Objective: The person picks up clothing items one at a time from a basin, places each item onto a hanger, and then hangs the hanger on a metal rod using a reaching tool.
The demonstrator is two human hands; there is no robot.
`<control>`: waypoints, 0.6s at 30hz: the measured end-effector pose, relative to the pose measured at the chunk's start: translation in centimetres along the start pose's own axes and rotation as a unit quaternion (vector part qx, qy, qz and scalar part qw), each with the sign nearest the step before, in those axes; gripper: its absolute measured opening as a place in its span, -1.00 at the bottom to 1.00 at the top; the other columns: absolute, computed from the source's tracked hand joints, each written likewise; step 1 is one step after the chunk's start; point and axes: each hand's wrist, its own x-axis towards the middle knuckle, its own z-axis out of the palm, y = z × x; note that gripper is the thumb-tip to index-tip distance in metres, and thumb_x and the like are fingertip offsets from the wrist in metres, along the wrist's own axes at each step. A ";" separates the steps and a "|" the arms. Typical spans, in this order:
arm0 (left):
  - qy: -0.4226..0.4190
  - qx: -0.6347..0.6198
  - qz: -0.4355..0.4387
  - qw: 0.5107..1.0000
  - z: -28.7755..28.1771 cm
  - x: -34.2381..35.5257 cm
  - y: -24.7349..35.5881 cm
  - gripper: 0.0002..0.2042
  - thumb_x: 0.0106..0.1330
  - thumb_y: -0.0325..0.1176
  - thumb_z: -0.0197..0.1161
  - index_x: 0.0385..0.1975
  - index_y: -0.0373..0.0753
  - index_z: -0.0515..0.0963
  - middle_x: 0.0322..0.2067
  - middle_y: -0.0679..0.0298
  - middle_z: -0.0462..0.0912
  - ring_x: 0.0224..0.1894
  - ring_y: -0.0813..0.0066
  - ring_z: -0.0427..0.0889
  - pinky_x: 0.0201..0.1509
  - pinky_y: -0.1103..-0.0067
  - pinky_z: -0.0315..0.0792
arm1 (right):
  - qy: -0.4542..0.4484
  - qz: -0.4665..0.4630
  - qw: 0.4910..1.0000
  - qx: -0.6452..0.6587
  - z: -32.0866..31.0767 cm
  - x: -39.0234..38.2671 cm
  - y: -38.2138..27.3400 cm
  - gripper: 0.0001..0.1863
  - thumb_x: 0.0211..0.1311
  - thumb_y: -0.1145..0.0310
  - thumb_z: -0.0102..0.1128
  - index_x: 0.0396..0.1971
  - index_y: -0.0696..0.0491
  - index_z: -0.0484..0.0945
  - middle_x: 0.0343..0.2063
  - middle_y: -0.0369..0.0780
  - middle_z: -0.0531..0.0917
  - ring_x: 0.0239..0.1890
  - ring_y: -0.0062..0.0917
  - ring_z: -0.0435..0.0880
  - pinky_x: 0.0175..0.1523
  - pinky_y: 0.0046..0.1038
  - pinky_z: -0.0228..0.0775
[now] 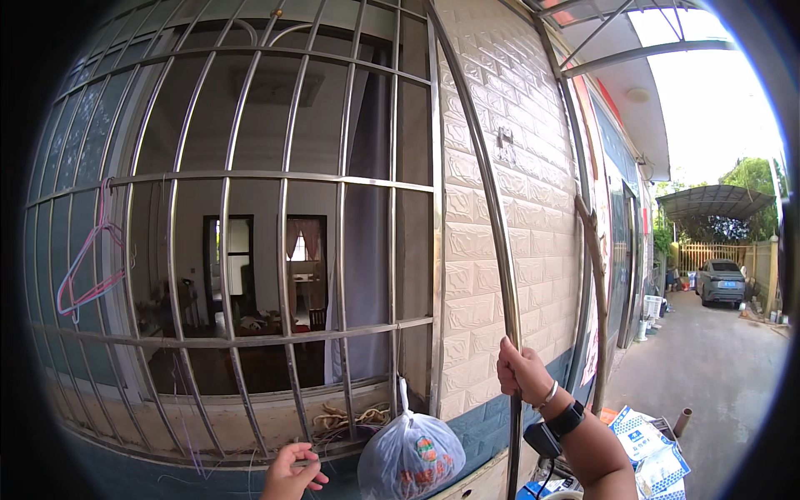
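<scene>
My right hand (523, 372) is closed around a long thin metal pole (488, 183) that leans up against the white brick-pattern wall (508, 250); the wrist wears a dark watch and a bracelet. My left hand (292, 473) is low at the bottom edge, fingers curled just below the barred window's sill, with thin strings or wires next to it; whether it grips anything I cannot tell. A knotted clear plastic bag (410, 457) with coloured contents hangs from the metal window grille (250, 250), between my two hands.
A pink clothes hanger (87, 258) hangs on the grille at the left. A wooden stick (596, 300) leans on the wall further right. White and blue sacks (654, 454) lie at the lower right. A grey car (721, 282) is parked down the paved lane.
</scene>
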 end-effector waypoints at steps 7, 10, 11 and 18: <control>0.071 -0.021 -0.001 0.997 6.0 0.1 -1.2 -0.67 0.21 -0.42 0.04 -0.03 -0.31 0.24 -0.31 0.28 0.41 -0.43 0.57 0.51 -0.45 0.73 0.40 | -0.079 0.000 0.997 0.023 -5.6 7.1 -2.5 -0.53 0.13 -0.08 -0.08 -0.73 -0.02 0.20 -0.84 -0.39 0.18 -0.86 -0.71 0.08 -0.75 -0.64 -0.07; 0.096 -0.023 -0.004 0.995 7.0 -0.1 -1.8 -0.68 0.22 -0.44 0.04 -0.03 -0.30 0.25 -0.31 0.28 0.41 -0.44 0.57 0.51 -0.45 0.72 0.40 | -0.105 0.013 0.994 0.028 -6.6 8.4 -2.2 -0.54 0.13 -0.10 -0.09 -0.69 -0.02 0.20 -0.83 -0.39 0.18 -0.85 -0.71 0.08 -0.75 -0.65 -0.06; 0.107 -0.018 -0.005 0.994 7.2 -0.1 -1.9 -0.68 0.21 -0.44 0.04 -0.03 -0.30 0.25 -0.32 0.28 0.41 -0.44 0.57 0.51 -0.45 0.72 0.40 | -0.116 0.015 0.993 0.032 -6.8 8.6 -2.1 -0.54 0.14 -0.10 -0.10 -0.69 -0.03 0.20 -0.83 -0.39 0.17 -0.85 -0.71 0.07 -0.75 -0.65 -0.07; 0.120 -0.002 -0.007 0.993 7.5 -0.1 -1.7 -0.68 0.22 -0.44 0.03 -0.03 -0.30 0.25 -0.31 0.28 0.40 -0.44 0.56 0.51 -0.45 0.72 0.41 | -0.167 0.031 0.984 0.055 -7.8 9.4 -0.4 -0.55 0.19 -0.08 -0.21 -0.67 -0.02 0.19 -0.83 -0.40 0.15 -0.85 -0.71 0.04 -0.74 -0.66 -0.07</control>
